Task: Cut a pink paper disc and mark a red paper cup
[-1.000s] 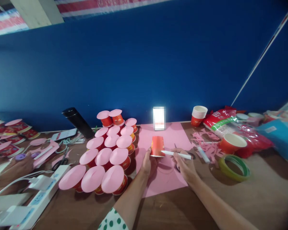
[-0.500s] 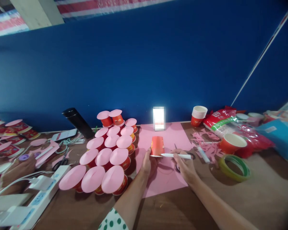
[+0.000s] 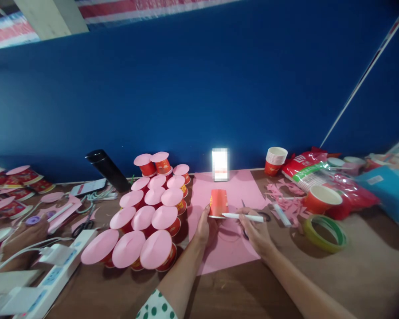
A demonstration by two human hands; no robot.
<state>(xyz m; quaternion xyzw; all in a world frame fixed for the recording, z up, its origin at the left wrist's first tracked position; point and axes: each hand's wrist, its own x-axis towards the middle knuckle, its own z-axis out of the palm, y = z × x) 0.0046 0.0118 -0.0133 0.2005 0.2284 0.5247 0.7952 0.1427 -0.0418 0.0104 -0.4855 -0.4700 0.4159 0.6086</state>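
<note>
Your left hand [image 3: 203, 225] grasps an upturned red paper cup [image 3: 218, 201], its yellow print too small to read, over the matte pink paper sheet [image 3: 244, 184]. Your right hand [image 3: 255, 228] pinches a slim white marker pen [image 3: 248, 217], tip by the cup's rolled rim; whether they touch you cannot tell. Rightward, a glossy red plastic package [image 3: 307, 164] bears blurred white lettering, near a ring-shaped tape roll [image 3: 310, 237].
</note>
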